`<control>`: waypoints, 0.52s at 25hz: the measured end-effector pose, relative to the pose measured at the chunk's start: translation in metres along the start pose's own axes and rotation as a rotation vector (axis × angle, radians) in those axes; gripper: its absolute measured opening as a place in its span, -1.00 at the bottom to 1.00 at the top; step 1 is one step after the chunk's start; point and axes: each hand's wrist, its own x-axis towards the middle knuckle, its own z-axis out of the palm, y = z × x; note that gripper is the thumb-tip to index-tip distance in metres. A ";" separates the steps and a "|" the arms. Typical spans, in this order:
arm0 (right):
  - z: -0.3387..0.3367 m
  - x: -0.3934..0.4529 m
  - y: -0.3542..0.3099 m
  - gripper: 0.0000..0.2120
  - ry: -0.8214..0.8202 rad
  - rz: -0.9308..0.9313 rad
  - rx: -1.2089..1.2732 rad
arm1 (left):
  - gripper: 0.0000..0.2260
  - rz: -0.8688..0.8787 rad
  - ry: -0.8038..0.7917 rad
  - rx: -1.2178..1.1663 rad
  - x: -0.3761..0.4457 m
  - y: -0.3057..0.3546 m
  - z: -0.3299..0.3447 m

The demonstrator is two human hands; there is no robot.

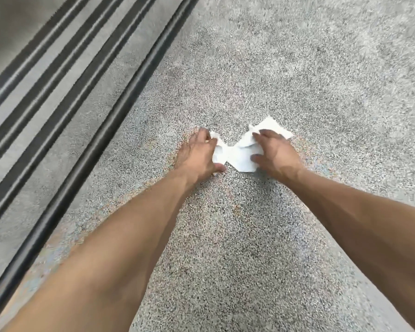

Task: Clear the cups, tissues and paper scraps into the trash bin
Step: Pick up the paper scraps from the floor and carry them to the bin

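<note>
Arms: two bare forearms reach from the near edge toward the middle of the floor, converging slightly.
Left hand (pixel 198 153): palm down on the left end of the tissue, fingers curled over its edge and thumb tucked against its near side, gripping it.
Right hand (pixel 274 153): palm down on the right part of the tissue, fingers bent over the crumpled far end and thumb pressed on the flatter near part, gripping it.
Tissue (pixel 237 155): white, crumpled, lying on the floor between the two hands and partly under both; one corner sticks out on the far right past the right hand.
Floor (pixel 297 68): grey speckled surface, blurred toward the far side.
Strips (pixel 120 97): dark parallel bands running diagonally along the left, well apart from the tissue.
</note>
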 end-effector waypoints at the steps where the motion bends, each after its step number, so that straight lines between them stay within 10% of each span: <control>1: 0.004 0.003 0.004 -0.46 -0.056 0.003 -0.090 | -0.31 0.006 0.013 0.023 0.001 0.001 0.003; 13: 0.018 -0.015 0.009 -0.75 0.092 -0.017 -0.022 | -0.79 -0.162 0.113 -0.240 -0.019 0.000 0.021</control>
